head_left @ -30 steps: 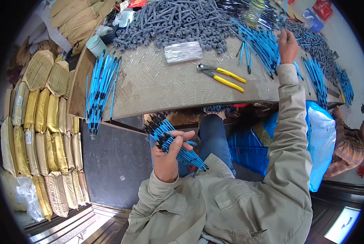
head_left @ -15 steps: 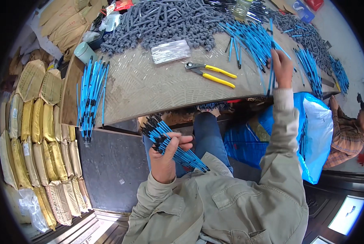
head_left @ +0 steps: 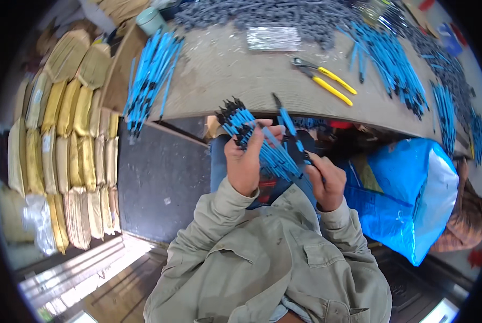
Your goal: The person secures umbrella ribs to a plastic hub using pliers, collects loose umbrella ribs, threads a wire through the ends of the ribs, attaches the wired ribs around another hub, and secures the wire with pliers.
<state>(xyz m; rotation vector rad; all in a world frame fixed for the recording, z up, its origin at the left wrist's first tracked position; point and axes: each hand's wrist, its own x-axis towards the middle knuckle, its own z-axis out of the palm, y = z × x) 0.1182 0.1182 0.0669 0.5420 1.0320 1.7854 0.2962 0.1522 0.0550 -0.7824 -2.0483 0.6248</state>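
In my left hand (head_left: pixel 245 164), closed over my lap just off the table's near edge, is a slanting bundle of thin blue rods (head_left: pixel 276 159) with black end pieces. My right hand (head_left: pixel 327 182) pinches the lower part of a blue rod (head_left: pixel 287 121) with black ends, held upright beside the bundle; whether it is one rod or a couple is unclear. Beyond my right hand, a loose heap of similar blue rods (head_left: pixel 392 67) lies on the table (head_left: pixel 219 70). Another pile of these rods (head_left: pixel 153 81) overhangs the table's left front edge.
Yellow-handled pliers (head_left: pixel 332 89) and a flat stack of silvery strips (head_left: pixel 274 39) lie on the table before a heap of grey plastic parts (head_left: pixel 224 13). A blue bag (head_left: pixel 392 188) stands at right, near another person's plaid sleeve (head_left: pixel 462 220). Stacked packages (head_left: pixel 71 145) fill the left.
My right hand has come back from the heap at the right to beside the bundle, bringing a blue rod. My left hand keeps its hold. The whole view has shifted.
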